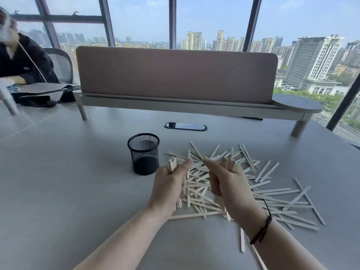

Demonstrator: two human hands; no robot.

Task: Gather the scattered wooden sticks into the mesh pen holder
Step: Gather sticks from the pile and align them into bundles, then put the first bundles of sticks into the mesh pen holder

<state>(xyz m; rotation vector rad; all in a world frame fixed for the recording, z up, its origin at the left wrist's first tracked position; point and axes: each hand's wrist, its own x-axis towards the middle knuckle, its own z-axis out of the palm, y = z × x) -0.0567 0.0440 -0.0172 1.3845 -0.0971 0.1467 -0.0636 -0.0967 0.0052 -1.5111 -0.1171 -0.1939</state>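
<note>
Plain grey table [68, 191], smooth top. Black mesh pen holder [143, 153] standing upright near the middle, big messy heap of flat wooden sticks [272, 193] just right of it (crisscrossed, a few strays toward the near edge). Oval cable port [185, 126] set in further back, then a raised shelf [194, 108] on legs.

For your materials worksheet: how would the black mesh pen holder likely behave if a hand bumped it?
The mesh pen holder looks empty and thin-walled, so probably light and easily slid. Taller than wide, it might tip if struck near its rim. On its side, its round wall would likely roll.
</note>
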